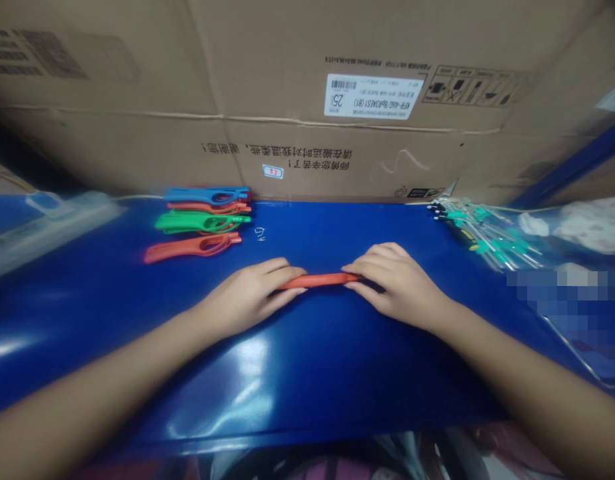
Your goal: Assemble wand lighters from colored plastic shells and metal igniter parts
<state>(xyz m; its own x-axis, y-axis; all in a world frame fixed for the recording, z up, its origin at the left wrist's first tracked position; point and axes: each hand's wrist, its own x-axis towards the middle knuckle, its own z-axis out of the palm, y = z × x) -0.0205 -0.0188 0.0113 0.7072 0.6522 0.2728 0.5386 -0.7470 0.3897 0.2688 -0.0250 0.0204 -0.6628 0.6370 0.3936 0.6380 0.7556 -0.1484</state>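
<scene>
Over the middle of the blue table, an orange lighter handle casing [320, 281] is held edge-up between both hands. My left hand [260, 293] pinches its left end, and my right hand [395, 283] grips the right end. Parts of both ends are hidden by fingers. Beyond my left hand lies a row of finished-looking plastic lighter handles: an orange one [192, 247], a green one [202, 222] and a blue one [205, 195], with more orange between them. Several tiny metal pieces [260, 233] sit beside that row.
A big cardboard wall [287, 80] closes off the back of the blue table [337, 380]. At the back right lies a pile of metal lighter tubes with green parts [487, 233], with a black and yellow screwdriver handle [462, 237] among them. A pale power strip [52, 227] is at left.
</scene>
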